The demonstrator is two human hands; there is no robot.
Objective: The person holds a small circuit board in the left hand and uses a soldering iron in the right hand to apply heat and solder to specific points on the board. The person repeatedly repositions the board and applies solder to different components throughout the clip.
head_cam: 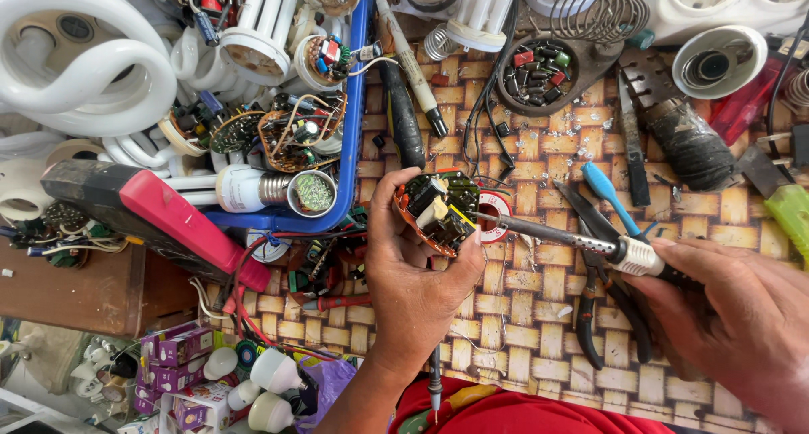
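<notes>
My left hand [417, 274] grips a small round circuit board [436, 208] with yellow and black parts, tilted up over the woven mat. My right hand [725, 316] holds a soldering iron [573, 238] by its handle; the metal tip reaches left and touches the board's right edge. A red-and-white solder spool [497, 215] lies just behind the board.
A blue tray [352, 147] at the left is full of lamp tubes and circuit boards. A red-and-black tool [152, 211] lies beside it. Black pliers [602, 299], a blue-handled tool [608, 194], a dish of components [539, 73] and a knife [632, 147] lie on the mat. Bulb boxes sit lower left.
</notes>
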